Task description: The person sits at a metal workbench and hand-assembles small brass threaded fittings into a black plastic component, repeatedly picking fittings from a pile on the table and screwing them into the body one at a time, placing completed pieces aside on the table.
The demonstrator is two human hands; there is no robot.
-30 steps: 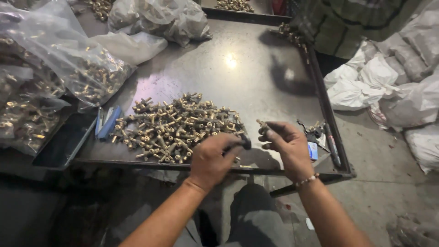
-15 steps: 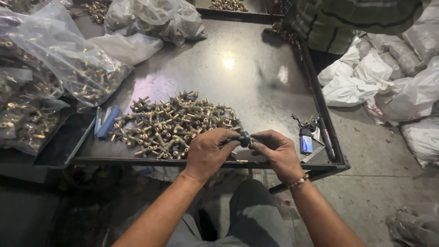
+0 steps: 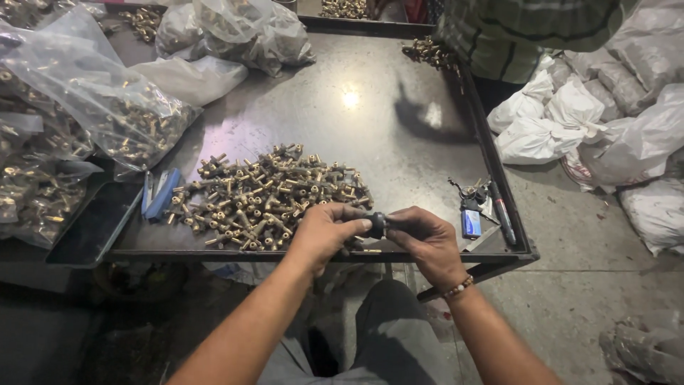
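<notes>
At six o'clock, over the desk [image 3: 399, 135] edge, the left hand [image 3: 324, 232] and right hand [image 3: 427, 239] both pinch one small dark fitting [image 3: 377, 224]. A loosened pinch could drop it past the rim; the fittings pile [image 3: 274, 196] crowds at nine o'clock.

You have two hands, left hand [image 3: 324, 234] and right hand [image 3: 425, 240], on one small dark fitting [image 3: 377, 224]; one heap of brass fittings [image 3: 267, 196] too many to count lies by the bench [image 3: 399, 135] near edge, one bunch of keys [image 3: 472, 203] at its right edge, several filled clear bags [image 3: 107, 114] along its left
</notes>
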